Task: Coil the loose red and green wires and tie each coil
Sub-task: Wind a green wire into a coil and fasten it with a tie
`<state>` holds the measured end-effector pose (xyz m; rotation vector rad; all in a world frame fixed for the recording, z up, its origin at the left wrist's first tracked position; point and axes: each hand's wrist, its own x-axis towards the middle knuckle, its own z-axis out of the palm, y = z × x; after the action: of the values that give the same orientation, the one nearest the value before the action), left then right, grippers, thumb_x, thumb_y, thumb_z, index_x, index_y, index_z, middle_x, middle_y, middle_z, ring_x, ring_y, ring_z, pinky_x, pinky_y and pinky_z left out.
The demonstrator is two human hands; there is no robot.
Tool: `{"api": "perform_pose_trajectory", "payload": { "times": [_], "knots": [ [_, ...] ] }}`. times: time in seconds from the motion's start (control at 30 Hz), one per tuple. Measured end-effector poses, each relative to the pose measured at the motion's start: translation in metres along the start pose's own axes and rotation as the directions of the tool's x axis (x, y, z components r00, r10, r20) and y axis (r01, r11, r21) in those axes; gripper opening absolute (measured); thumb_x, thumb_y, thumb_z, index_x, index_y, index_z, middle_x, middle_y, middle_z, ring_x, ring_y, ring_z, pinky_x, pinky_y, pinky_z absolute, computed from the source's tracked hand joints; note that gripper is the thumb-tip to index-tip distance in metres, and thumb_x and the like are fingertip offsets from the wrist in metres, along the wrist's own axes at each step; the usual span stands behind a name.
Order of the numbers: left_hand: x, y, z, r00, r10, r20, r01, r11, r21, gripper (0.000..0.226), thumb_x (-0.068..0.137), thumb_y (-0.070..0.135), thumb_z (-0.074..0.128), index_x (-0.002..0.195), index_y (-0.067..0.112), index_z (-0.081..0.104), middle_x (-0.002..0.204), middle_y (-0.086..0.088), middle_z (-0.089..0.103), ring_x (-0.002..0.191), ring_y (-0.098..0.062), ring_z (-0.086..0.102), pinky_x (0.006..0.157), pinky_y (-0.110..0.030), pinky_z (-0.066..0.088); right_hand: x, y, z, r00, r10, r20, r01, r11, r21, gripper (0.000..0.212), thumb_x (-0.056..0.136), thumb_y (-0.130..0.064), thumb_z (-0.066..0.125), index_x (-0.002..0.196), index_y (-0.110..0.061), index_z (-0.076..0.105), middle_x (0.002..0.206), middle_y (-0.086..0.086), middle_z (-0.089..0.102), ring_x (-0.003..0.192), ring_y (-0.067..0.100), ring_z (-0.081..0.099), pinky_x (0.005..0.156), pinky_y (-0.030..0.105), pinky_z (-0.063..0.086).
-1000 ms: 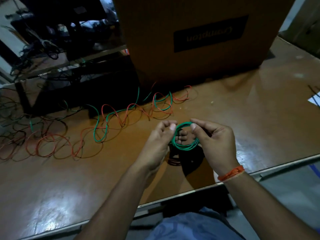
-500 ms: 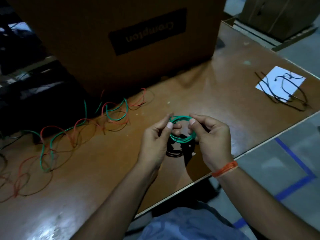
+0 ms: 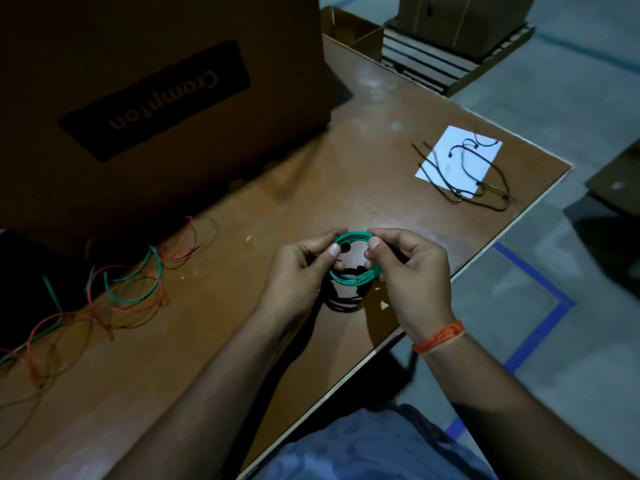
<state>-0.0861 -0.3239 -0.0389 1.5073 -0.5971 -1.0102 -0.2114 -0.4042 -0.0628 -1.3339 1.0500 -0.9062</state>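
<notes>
At lower left, loose red and green wires [image 3: 135, 289] ran off frame, partly blurred. Your left hand [image 3: 298, 271] and right hand [image 3: 412, 275] each pinched the green coil [image 3: 356, 277] at centre, fingers hiding its sides. Black ties [image 3: 478, 181] crossed white paper [image 3: 450, 157] at upper right.

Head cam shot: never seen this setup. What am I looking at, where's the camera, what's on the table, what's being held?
There is no machine here: a person works with bare hands, and the single camera sits on their head, looking forward and down. The left hand and right hand pinch a small green wire coil between them, just above the brown table. Loose red and green wires lie tangled to the left. Behind stands a large cardboard box. To the right, a white paper sheet carries thin black ties, probably for binding coils. An orange wrist thread is on the right wrist.
</notes>
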Motion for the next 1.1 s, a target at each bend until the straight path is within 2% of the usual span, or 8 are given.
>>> {"api": "perform_pose_trajectory", "payload": {
  "times": [0.1, 0.23, 0.43, 0.6, 0.73, 0.83, 0.97, 1.1],
  "knots": [
    [0.009, 0.006, 0.018, 0.999, -0.013, 0.031, 0.013, 1.0, -0.002, 0.028, 0.102, -0.002, 0.051, 0.116, 0.012, 0.071, 0.074, 0.002, 0.07, 0.067, -0.001, 0.063, 0.065, -0.013, 0.05, 0.012, 0.001, -0.015, 1.0, -0.004, -0.012, 0.004, 0.999, -0.035, 0.011, 0.093, -0.013, 0.07, 0.097, -0.019, 0.078, 0.076, 0.002, 0.076, 0.074, 0.017, 0.074, 0.075, 0.041, 0.062],
    [0.018, 0.012, 0.034, 0.995, -0.053, 0.086, 0.054, 0.999, -0.009, 0.027, 0.103, -0.003, 0.049, 0.121, 0.005, 0.068, 0.077, -0.01, 0.061, 0.06, -0.001, 0.061, 0.061, -0.012, 0.049, 0.022, 0.002, -0.03, 0.999, 0.033, -0.021, -0.034, 0.999, -0.016, 0.011, 0.094, -0.011, 0.069, 0.099, -0.015, 0.077, 0.076, 0.006, 0.076, 0.074, 0.021, 0.074, 0.079, 0.049, 0.062],
    [0.027, 0.011, 0.048, 0.989, -0.119, 0.089, 0.125, 0.99, -0.063, 0.028, 0.102, -0.003, 0.05, 0.126, 0.0, 0.065, 0.073, -0.005, 0.06, 0.057, -0.001, 0.054, 0.059, -0.011, 0.048, 0.032, 0.005, -0.045, 0.998, 0.053, -0.017, -0.054, 0.998, -0.037, 0.011, 0.094, -0.01, 0.069, 0.102, -0.013, 0.076, 0.078, 0.005, 0.076, 0.069, 0.016, 0.072, 0.079, 0.048, 0.063],
    [0.034, 0.002, 0.054, 0.989, -0.151, -0.002, 0.149, 0.982, -0.115, 0.025, 0.1, -0.003, 0.055, 0.117, 0.003, 0.072, 0.072, -0.003, 0.062, 0.062, -0.006, 0.05, 0.063, -0.014, 0.046, 0.049, 0.005, -0.054, 0.999, -0.005, 0.043, 0.016, 0.964, -0.266, 0.009, 0.092, -0.025, 0.071, 0.09, -0.021, 0.079, 0.074, -0.005, 0.075, 0.071, 0.013, 0.072, 0.071, 0.04, 0.062],
    [0.041, -0.002, 0.055, 0.985, -0.157, -0.077, 0.152, 0.986, -0.063, 0.026, 0.1, -0.003, 0.055, 0.12, 0.003, 0.07, 0.068, 0.003, 0.065, 0.063, -0.006, 0.048, 0.062, -0.012, 0.045, 0.069, 0.0, -0.057, 0.99, -0.132, 0.046, 0.138, 0.854, -0.502, 0.019, 0.094, -0.028, 0.068, 0.081, -0.017, 0.077, 0.068, -0.005, 0.071, 0.065, 0.01, 0.066, 0.061, 0.027, 0.053],
    [0.045, -0.003, 0.055, 0.986, -0.141, -0.094, 0.139, 0.99, -0.024, 0.027, 0.101, 0.0, 0.055, 0.122, 0.007, 0.07, 0.075, -0.003, 0.062, 0.064, -0.006, 0.049, 0.066, -0.015, 0.045, 0.086, -0.001, -0.057, 0.983, -0.177, 0.043, 0.163, 0.744, -0.648, 0.017, 0.094, -0.024, 0.065, 0.1, -0.018, 0.08, 0.091, 0.001, 0.077, 0.083, 0.017, 0.07, 0.072, 0.023, 0.051],
    [0.049, -0.004, 0.055, 0.991, -0.1, -0.092, 0.103, 0.994, 0.03, 0.029, 0.102, 0.002, 0.055, 0.127, 0.006, 0.068, 0.077, -0.002, 0.061, 0.062, -0.002, 0.052, 0.065, -0.013, 0.045, 0.109, -0.005, -0.055, 0.969, -0.244, 0.021, 0.162, 0.574, -0.803, 0.027, 0.097, -0.023, 0.058, 0.115, -0.011, 0.074, 0.108, 0.014, 0.071, 0.1, 0.031, 0.067, 0.084, 0.032, 0.051],
    [0.048, -0.004, 0.054, 0.992, -0.076, -0.099, 0.081, 0.996, 0.046, 0.029, 0.102, 0.001, 0.053, 0.127, 0.007, 0.067, 0.074, 0.002, 0.064, 0.062, 0.0, 0.054, 0.064, -0.013, 0.047, 0.128, -0.003, -0.052, 0.971, -0.239, 0.0, 0.107, 0.431, -0.896, 0.023, 0.097, -0.018, 0.058, 0.107, -0.004, 0.073, 0.103, 0.019, 0.067, 0.098, 0.037, 0.065, 0.077, 0.034, 0.05]
  ]
}}
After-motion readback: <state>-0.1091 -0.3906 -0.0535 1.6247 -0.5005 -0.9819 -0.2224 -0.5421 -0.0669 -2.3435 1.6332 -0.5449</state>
